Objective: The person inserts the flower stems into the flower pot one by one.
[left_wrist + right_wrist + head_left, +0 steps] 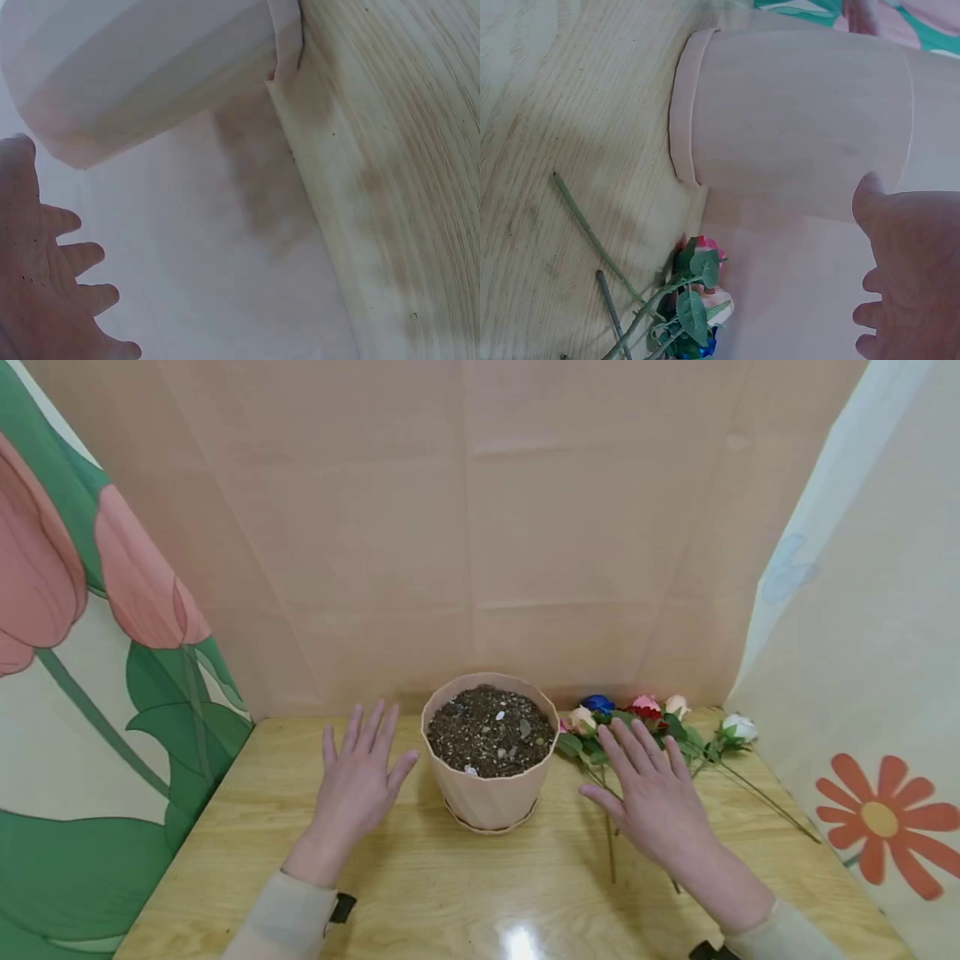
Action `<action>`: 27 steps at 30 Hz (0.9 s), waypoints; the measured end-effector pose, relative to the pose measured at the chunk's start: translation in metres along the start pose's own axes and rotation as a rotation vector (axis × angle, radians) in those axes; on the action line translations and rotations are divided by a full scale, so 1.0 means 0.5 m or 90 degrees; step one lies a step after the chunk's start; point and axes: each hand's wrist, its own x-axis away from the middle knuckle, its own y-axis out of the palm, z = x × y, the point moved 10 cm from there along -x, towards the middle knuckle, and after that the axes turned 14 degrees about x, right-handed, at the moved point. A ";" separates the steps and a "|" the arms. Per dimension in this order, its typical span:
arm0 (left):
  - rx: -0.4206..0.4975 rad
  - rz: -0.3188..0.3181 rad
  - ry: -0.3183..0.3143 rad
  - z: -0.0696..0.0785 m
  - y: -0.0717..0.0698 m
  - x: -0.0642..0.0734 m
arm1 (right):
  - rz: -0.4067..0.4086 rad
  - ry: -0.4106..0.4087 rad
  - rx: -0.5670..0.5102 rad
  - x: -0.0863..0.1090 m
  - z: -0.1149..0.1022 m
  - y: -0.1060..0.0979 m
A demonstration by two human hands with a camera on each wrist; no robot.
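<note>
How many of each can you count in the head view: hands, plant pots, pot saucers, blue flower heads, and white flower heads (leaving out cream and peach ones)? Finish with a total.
Hands: 2, the left hand and the right hand
Plant pot: 1
Pot saucer: 1
Blue flower head: 1
White flower head: 1
Total: 6

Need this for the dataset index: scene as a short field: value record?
pot: peach, upright on saucer
soil: dark, pebbly, inside pot
flowers: blue, pink, red, peach, white; lying right of pot
left hand: fingers spread, raised left of pot, holding nothing
right hand: fingers spread, raised right of pot, holding nothing
surface: wood-grain table
</note>
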 end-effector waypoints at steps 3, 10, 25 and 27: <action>0.009 0.000 0.000 0.002 0.000 0.000 | 0.003 0.000 -0.001 -0.002 -0.001 0.000; 0.044 0.003 0.005 0.014 0.002 -0.006 | -0.012 0.004 0.000 -0.007 -0.002 0.003; 0.231 0.024 -0.026 0.035 0.020 -0.024 | -0.031 0.008 -0.006 -0.023 0.016 0.036; 0.253 0.030 -0.030 0.035 0.024 -0.027 | -0.041 0.011 -0.009 -0.025 0.018 0.045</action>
